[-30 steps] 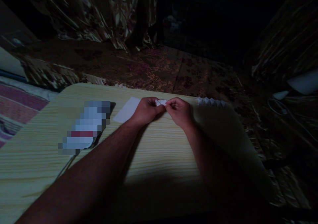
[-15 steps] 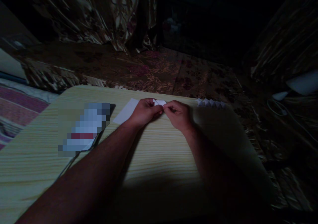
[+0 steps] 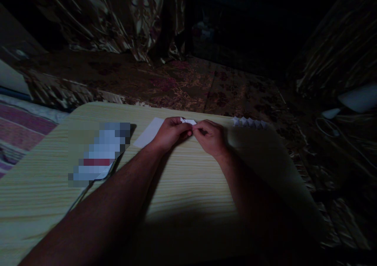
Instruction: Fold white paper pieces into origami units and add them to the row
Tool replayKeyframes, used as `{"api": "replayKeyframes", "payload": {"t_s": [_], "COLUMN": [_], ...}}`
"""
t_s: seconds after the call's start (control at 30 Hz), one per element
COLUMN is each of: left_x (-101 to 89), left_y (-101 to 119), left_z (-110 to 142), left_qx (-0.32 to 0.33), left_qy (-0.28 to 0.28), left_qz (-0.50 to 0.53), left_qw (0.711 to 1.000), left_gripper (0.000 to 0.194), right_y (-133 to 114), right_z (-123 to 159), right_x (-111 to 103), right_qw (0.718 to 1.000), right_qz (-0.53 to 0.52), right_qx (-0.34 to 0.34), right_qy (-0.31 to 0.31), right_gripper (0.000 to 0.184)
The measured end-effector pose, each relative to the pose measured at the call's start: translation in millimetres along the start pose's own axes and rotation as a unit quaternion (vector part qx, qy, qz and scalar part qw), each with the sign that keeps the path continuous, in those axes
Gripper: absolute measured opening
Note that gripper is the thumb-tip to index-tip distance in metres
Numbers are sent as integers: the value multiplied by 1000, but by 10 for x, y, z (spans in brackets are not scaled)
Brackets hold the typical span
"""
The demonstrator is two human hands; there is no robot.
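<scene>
Between my two hands, above the far part of the table, is a small piece of folded white paper [image 3: 188, 121]. My left hand [image 3: 171, 133] pinches its left side, with the thumb along the near edge. My right hand [image 3: 210, 135] grips the near right corner between thumb and fingertips. Fingers cover much of the paper, so its full shape is hidden. Just left of my left hand a flat white sheet of paper [image 3: 149, 132] lies on the table. Several small folded white paper pieces [image 3: 249, 122] stand in a row to the right, near the far edge.
A blurred-out phone-like device [image 3: 103, 150] with a cable [image 3: 78, 199] lies on the light wooden table [image 3: 188, 179] at left. Patterned fabric [image 3: 176, 77] lies beyond the far edge. A white lamp-like object [image 3: 357, 99] with a cord is at far right in the dark.
The folded paper has tilted and shows a narrower face between my fingers. My left thumb has shifted slightly up along it. Both hands keep their hold.
</scene>
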State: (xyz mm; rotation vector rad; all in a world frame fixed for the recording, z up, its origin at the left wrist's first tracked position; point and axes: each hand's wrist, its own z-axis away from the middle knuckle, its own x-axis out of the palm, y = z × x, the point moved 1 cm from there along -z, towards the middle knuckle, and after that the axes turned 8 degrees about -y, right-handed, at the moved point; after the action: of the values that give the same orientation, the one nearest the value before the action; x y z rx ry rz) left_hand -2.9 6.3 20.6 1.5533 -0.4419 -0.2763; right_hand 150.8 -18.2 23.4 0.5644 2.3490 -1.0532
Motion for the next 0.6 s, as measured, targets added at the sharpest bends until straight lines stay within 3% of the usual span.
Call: {"api": "replayKeyframes", "payload": {"t_s": [0.3, 0.6], "left_x": [-13, -39], "left_y": [10, -3], "left_z": [-10, -17], "left_qx": [-22, -18], "left_qy": [18, 1], "left_qz": [12, 30], "left_qw": [1000, 999], "left_gripper": [21, 20], "right_y": [-33, -51], "right_z": [16, 4], "right_x": [20, -5], "right_qw": [998, 999], "right_qz": [-31, -51], "right_qx": [48, 17], "right_qy": [8, 2], "right_gripper": [9, 11]}}
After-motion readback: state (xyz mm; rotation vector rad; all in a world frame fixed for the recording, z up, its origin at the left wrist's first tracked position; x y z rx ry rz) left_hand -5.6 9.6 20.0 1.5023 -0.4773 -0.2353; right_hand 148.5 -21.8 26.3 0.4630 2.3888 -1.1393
